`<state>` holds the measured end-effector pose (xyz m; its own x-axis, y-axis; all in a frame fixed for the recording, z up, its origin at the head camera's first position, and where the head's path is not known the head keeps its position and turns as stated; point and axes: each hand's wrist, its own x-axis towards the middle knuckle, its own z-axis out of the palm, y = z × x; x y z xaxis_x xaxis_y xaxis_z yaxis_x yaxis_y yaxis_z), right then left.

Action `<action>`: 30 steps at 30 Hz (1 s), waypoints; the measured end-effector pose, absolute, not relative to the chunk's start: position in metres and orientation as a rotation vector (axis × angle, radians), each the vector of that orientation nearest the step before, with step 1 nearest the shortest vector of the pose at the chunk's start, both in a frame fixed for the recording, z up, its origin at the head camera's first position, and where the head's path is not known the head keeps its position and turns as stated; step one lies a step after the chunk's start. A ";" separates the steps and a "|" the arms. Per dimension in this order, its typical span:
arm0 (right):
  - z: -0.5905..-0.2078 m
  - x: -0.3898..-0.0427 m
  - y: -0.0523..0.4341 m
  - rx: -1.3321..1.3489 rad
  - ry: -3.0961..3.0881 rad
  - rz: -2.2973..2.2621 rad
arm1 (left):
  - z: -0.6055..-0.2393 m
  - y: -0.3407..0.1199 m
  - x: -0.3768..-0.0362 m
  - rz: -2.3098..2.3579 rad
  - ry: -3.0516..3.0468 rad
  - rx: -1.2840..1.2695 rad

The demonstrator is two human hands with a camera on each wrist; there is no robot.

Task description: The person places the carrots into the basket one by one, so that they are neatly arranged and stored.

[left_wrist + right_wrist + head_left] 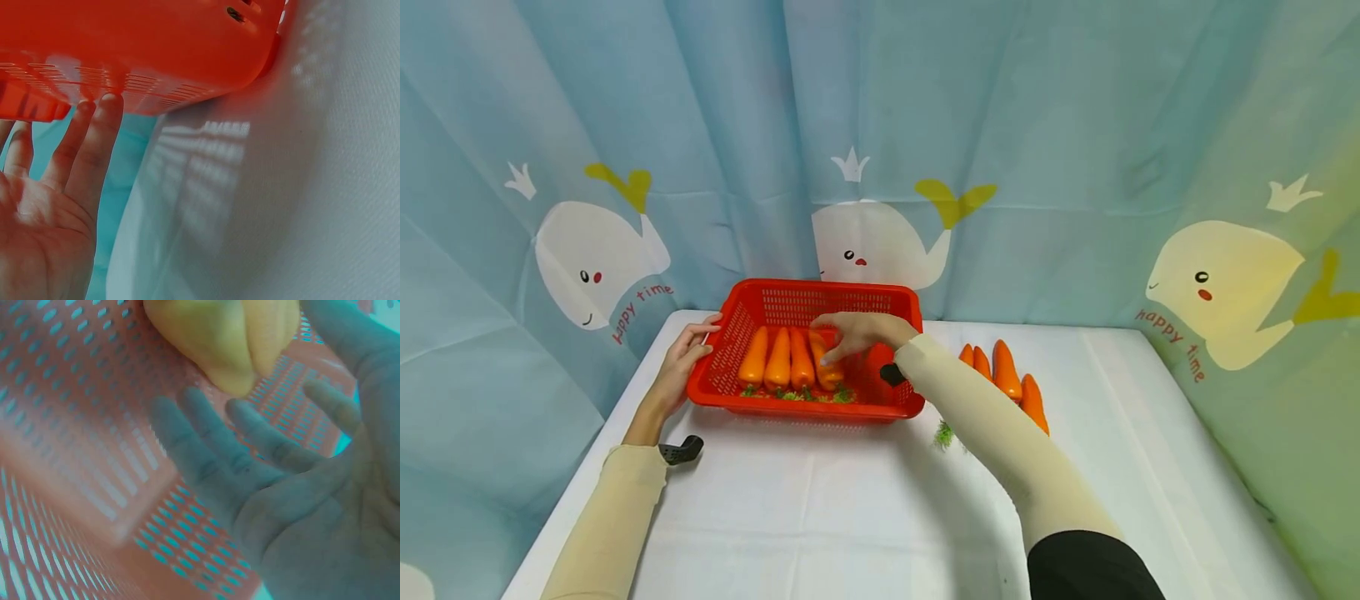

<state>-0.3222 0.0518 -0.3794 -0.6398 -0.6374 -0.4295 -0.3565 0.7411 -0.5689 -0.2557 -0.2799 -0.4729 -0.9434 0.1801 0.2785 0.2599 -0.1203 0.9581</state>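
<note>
A red slotted plastic basket (805, 408) stands on the table near the back curtain. Inside it, several orange carrots (778, 360) lie side by side in the left half, green tops toward the front. My left hand (681, 367) is at the basket's left end; in the left wrist view its extended fingertips touch the outer wall. My right hand (861, 331) hovers inside the basket beside the rightmost carrot (829, 377). In the right wrist view, the spread fingers of the right hand (300, 494) hold nothing, and the carrots (206, 337) are just beyond the fingertips.
More carrots (1007, 372) lie on the table right of the basket, partly hidden by my right forearm. A green carrot top (943, 434) shows below that arm. White cloth (805, 517) covers the table. A blue whale-print curtain (1037, 125) hangs behind and at the sides.
</note>
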 end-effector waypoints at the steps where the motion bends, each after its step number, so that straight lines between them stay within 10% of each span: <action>1: -0.376 -0.321 0.054 -0.791 2.333 -0.568 | -0.473 -0.280 -0.255 -2.256 -2.048 -0.510; 17: -0.328 -0.290 0.122 -1.308 2.566 -0.805 | -0.473 -0.280 -0.254 -2.241 -2.061 -0.518; 30: -0.321 -0.257 0.210 -1.077 2.641 -0.962 | -0.470 -0.279 -0.254 -2.243 -2.063 -0.512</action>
